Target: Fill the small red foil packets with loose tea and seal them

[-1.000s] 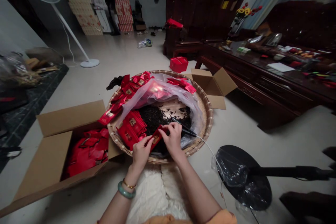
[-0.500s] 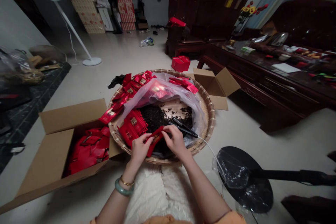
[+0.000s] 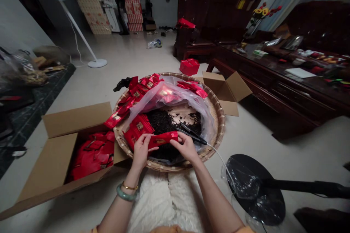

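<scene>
A red tea packet [image 3: 163, 138] is stretched lengthwise between my hands over the near part of a round woven basket [image 3: 220, 116]. My left hand [image 3: 141, 150] pinches its left end, and my right hand [image 3: 187, 147] grips the right end between thumb and fingers. Just beyond my right hand lies a black hair-straightener-like sealing tool [image 3: 194, 136] with a white cord. Dark loose tea leaves [image 3: 160, 121] rest on a clear plastic bag [image 3: 206, 116] inside the basket. Stacked red packets [image 3: 139, 128] sit left of the leaves, and more red packets [image 3: 138, 91] line the far left rim.
An open cardboard box [image 3: 58, 160] full of red packets stands left of the basket. Another open box [image 3: 218, 85] is behind it, near a red carton [image 3: 189, 66]. A black round stand base [image 3: 254, 189] is at right. A dark wooden table [image 3: 273, 80] runs along the right.
The red packet has turned from a slanting position to nearly level. My hands have moved apart, the left one slightly left and the right one slightly right. The camera view has shifted a little.
</scene>
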{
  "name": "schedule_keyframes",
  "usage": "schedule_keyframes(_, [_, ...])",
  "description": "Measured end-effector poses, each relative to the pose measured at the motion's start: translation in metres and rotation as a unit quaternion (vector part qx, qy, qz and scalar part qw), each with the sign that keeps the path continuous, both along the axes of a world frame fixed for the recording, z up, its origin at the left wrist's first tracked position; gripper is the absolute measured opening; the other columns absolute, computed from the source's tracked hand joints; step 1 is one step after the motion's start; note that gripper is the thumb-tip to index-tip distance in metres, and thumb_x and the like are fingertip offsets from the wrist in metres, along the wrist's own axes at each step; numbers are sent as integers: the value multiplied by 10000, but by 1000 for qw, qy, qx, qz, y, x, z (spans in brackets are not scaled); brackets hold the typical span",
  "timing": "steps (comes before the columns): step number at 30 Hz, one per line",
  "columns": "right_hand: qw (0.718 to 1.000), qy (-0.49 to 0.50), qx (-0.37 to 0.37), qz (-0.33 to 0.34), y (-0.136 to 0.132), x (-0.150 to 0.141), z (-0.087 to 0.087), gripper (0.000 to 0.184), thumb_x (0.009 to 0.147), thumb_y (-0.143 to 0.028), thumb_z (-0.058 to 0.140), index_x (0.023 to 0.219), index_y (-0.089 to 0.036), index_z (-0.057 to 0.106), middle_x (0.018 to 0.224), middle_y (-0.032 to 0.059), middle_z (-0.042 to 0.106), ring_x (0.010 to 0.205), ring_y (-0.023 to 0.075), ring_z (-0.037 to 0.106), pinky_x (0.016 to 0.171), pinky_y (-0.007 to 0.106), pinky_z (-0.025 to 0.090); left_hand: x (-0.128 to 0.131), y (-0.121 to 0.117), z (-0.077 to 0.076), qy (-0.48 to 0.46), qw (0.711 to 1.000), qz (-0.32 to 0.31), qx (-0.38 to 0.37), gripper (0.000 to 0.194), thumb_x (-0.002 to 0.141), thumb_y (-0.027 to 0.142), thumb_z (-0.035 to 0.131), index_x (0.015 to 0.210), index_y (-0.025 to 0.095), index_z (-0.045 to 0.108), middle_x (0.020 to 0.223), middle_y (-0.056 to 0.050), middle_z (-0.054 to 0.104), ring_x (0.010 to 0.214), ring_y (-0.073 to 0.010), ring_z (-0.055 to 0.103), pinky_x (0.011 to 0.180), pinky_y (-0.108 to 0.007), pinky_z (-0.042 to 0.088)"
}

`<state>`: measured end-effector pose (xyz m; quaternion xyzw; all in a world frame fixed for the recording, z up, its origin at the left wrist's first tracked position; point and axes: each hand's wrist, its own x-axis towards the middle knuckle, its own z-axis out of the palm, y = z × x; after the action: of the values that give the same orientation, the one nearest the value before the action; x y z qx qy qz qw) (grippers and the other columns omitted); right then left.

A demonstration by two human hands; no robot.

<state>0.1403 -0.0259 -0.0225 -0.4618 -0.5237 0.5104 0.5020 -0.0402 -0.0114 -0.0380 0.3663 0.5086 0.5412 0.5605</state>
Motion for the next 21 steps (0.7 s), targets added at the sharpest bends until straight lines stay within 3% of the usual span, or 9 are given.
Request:
schedule_keyframes(4, [988,4,-37,152,-1,4,2,394,732,-394,665,1057,-172,660,1042,42,689,984,230,618,935,387,430,-1,-1,7,41,999,-18,11,397,692,528,633,814,152,595,878,-42,662,735,-172,646,532,-255,559])
schedule_keyframes(6, [981,5,-31,190,0,5,4,412,773,-414,620,1113,-183,643,1098,36,671,1058,236,588,991,407,385,-2,-1,10,52,998,-44,0,412,698,547,619,808,151,591,858,-48,669,671,-169,647,466,-224,517])
schedule_keyframes(10, [980,19,-19,198,2,4,4,426,838,-465,520,1153,-197,624,1149,30,647,1135,227,542,1044,399,324,-6,2,13,63,994,-84,14,434,718,572,582,816,150,598,837,-43,653,696,-176,635,476,-231,508])
schedule_keyframes(14, [984,30,-58,166,4,4,3,489,837,-552,469,1096,-182,657,1055,44,683,1061,227,577,1015,404,352,-10,8,9,107,988,-112,5,421,739,560,554,851,156,605,774,-20,626,662,-172,613,510,-266,516])
schedule_keyframes(21, [975,9,-113,191,14,9,10,628,821,-668,353,958,-157,691,790,31,686,833,194,588,947,392,389,-11,18,12,247,959,-53,128,378,823,483,453,791,162,649,772,-33,655,799,-184,602,765,-288,475])
